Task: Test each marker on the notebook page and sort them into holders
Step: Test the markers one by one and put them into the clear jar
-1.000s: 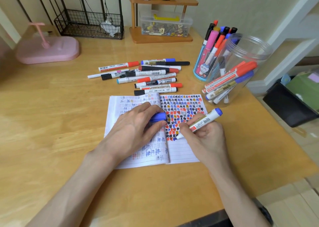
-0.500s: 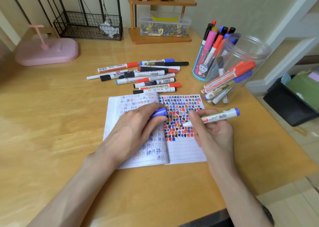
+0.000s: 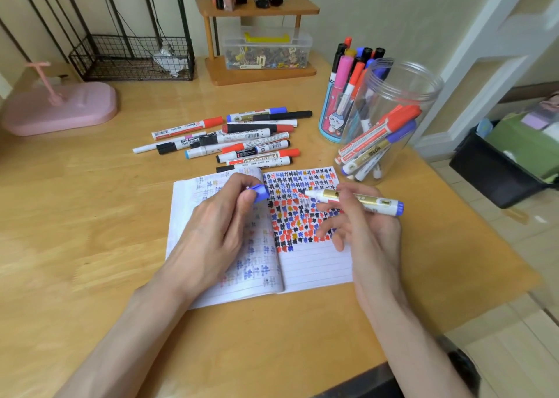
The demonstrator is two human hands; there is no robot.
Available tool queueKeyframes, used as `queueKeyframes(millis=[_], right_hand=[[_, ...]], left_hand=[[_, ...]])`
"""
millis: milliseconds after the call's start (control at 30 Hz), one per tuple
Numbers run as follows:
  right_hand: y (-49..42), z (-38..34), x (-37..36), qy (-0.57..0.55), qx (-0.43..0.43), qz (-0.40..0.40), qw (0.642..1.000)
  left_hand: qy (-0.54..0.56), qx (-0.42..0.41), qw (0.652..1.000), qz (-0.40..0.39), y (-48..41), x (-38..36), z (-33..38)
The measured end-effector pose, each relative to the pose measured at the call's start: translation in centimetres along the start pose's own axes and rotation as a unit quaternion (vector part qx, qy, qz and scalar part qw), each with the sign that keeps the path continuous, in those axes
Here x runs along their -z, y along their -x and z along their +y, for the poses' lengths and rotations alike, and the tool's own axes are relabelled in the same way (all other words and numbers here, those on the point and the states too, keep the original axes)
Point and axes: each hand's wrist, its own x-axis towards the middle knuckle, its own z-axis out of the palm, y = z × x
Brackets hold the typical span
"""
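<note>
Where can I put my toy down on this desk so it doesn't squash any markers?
Bare wood lies left of the notebook, below the pink stand, and along the near edge by the forearms. It's crowded behind the notebook, where loose markers lie, and right of them by the clear jar and marker cup.

"WHITEBOARD MARKER" reads in black capitals along the white marker with the black cap point(image 3: 239, 132) in the loose pile on the table, and the same word "WHITEBOARD" shows partly on the marker just left of it point(image 3: 181, 144). Nearer the notebook, the red-capped marker point(image 3: 263, 157) carries "WHITEBOARD" upside down in outlined letters on a grey band. The print on the gold-banded marker in the right hand point(image 3: 354, 199), on the markers in the clear jar point(image 3: 402, 119) and on the rest of the pile is too small or blurred to read.
</note>
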Motion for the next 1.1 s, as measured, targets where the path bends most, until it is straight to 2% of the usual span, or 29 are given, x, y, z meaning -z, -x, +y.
queueKeyframes(millis=[233, 500, 633, 867, 1100], right_hand=[[0.26, -0.50, 0.13, -0.005, 0.008, 0.011, 1.000], [0.62, -0.46, -0.17, 0.000, 0.000, -0.059, 0.998], [0.74, -0.25, -0.28, 0.022, 0.006, -0.104, 0.994], [0.68, -0.17, -0.37, 0.012, 0.028, -0.125, 0.992], [0.79, 0.11, -0.45, -0.013, 0.031, -0.127, 0.991]], left_hand=[[0.051, -0.006, 0.998, -0.033, -0.02, -0.14, -0.26], [0.054, -0.020, 0.997, -0.050, -0.03, -0.20, -0.46], [0.046, -0.025, 0.997, -0.047, -0.04, -0.25, -0.33], [0.120, -0.007, 0.992, -0.035, 0.08, -0.05, -0.13], [0.104, -0.020, 0.994, -0.024, 0.26, -0.35, 0.01]])
